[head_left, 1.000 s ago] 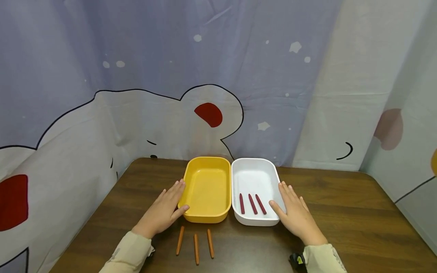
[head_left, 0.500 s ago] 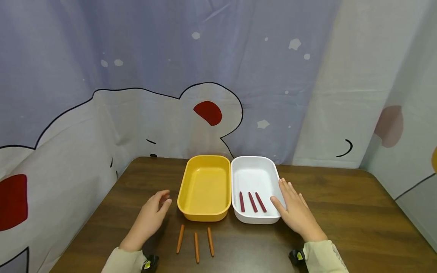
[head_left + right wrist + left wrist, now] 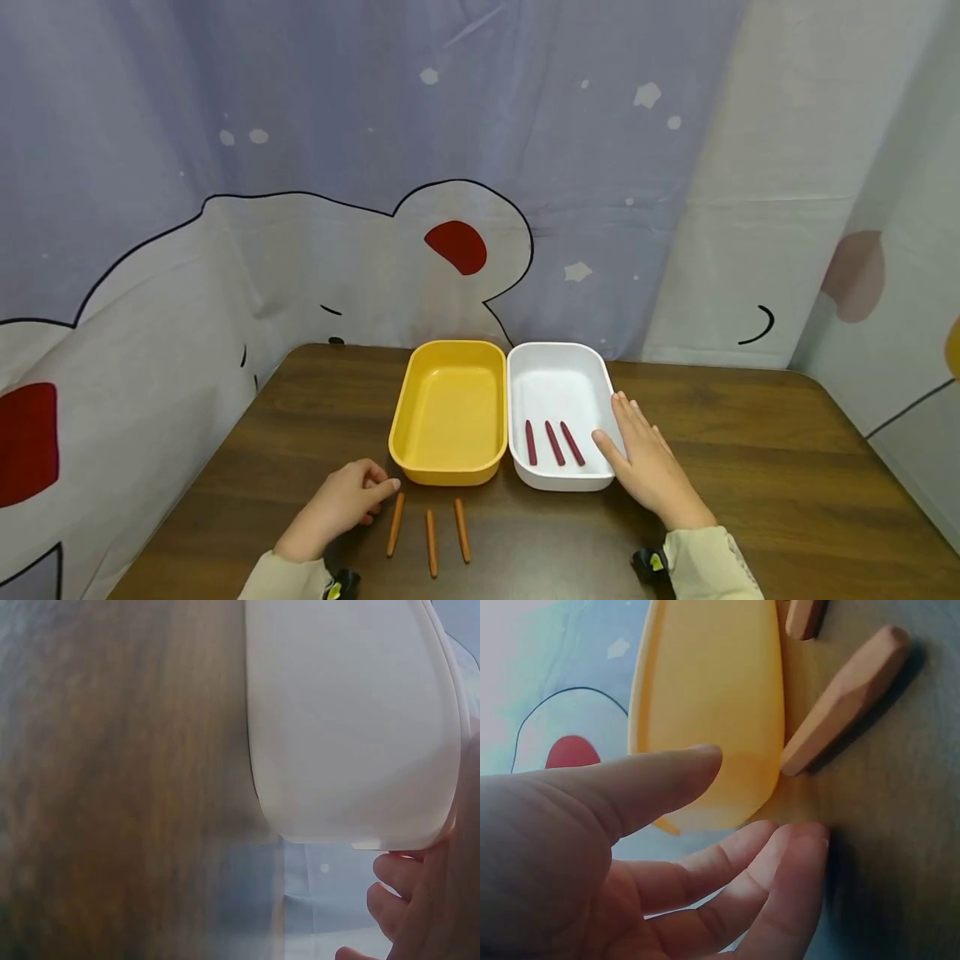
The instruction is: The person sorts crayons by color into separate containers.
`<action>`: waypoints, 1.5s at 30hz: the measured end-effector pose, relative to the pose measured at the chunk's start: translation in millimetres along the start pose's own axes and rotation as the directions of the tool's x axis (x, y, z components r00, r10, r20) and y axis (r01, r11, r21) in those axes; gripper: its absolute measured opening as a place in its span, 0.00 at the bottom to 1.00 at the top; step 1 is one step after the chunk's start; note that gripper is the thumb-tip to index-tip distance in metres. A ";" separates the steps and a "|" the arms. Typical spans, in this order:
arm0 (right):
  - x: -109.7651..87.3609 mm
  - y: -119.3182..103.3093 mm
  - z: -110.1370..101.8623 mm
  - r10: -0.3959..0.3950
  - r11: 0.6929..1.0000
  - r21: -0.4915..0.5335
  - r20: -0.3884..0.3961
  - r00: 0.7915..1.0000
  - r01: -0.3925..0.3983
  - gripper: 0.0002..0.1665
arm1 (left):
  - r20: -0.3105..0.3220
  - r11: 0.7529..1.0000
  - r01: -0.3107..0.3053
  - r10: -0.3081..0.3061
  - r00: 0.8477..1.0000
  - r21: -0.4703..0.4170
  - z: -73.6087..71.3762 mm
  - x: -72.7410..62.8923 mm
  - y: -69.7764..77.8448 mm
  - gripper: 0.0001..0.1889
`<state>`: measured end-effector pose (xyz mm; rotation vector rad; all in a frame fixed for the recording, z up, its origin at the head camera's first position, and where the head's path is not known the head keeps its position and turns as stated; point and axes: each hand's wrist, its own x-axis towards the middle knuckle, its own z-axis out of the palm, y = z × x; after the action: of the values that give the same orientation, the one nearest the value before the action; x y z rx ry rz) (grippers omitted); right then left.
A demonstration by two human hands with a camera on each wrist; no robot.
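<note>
My left hand is just left of three orange-brown crayon-like sticks on the table, its thumb near the top of the leftmost stick. In the left wrist view, thumb and bent fingers stand apart around nothing, with a stick beyond the fingertips. The middle stick and the right stick lie beside it. My right hand rests with straight fingers along the right rim of the white tray. Inside that tray lie three dark red sticks of similar shape.
A yellow tray stands against the white tray's left side, behind the orange-brown sticks. Both trays are on a brown wooden table. Behind the table hangs a printed curtain.
My left hand has left the yellow tray's left rim and come down toward the leftmost orange-brown stick, its fingers bending. The right hand stays at the white tray.
</note>
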<state>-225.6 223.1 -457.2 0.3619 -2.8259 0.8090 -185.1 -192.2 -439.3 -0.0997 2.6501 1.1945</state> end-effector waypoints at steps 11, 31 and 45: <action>-0.2 -3.1 -2.2 0.018 1.000 0.005 0.016 1.000 -0.018 0.46 | -0.003 0.986 -0.011 0.011 1.000 0.164 11.8 -1.2 2.6 0.17; -0.8 -2.7 -2.1 -0.009 0.999 -0.048 0.013 1.000 0.010 0.44 | -0.018 0.967 -0.026 0.031 0.999 0.253 12.8 -3.8 6.8 0.10; -0.7 -0.5 -0.7 -0.016 0.999 -0.037 0.002 1.000 0.017 0.42 | -0.057 0.994 -0.087 0.091 0.994 0.060 1.1 2.6 -2.4 0.02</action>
<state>-224.7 223.2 -456.5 0.3800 -2.8312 0.7521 -187.1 -192.8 -442.4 -0.0077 2.7649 1.1585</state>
